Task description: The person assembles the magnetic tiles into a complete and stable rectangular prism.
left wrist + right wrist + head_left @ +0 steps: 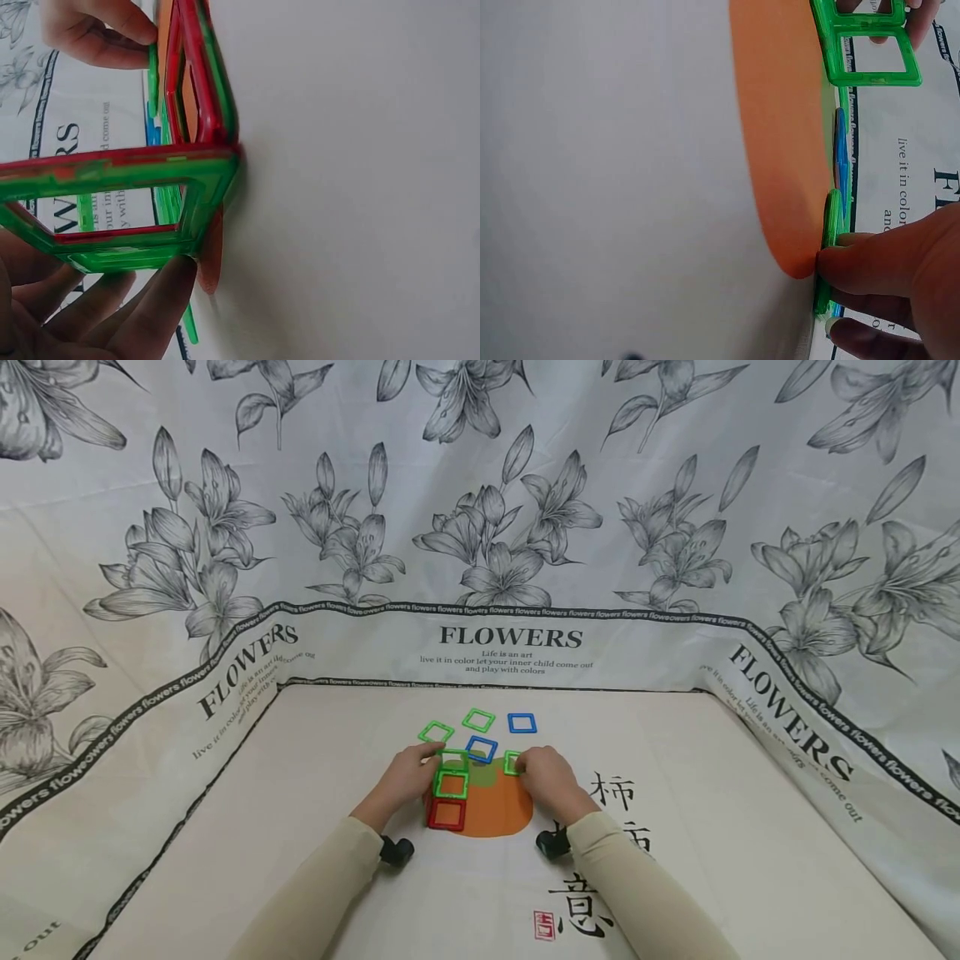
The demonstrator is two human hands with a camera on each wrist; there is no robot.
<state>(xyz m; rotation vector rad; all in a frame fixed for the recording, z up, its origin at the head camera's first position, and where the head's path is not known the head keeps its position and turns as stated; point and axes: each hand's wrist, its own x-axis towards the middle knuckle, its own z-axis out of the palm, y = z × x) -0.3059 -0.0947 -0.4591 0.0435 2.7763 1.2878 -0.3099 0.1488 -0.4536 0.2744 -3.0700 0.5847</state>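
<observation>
My left hand (pixel 406 777) holds the side of a joined block of red and green square frames (pixel 452 797), just left of center in the head view, red one lowest. My right hand (pixel 551 781) has thumb and fingers pinching a single green frame (pixel 830 221), center of the head view, apart from the block; it shows edge-on in the right wrist view. Between and above my hands, four loose ones: a tilted green square (pixel 441 724), a second green square (pixel 482 712), a blue square (pixel 522 731) at upper right of the group, another blue square (pixel 484 740) below. Under the work, an orange fruit print (pixel 498 814) on white cloth (pixel 300 827). Black characters and a red stamp (pixel 544 926) lower right. Flower-print curtain (pixel 637 652) fills the top.
</observation>
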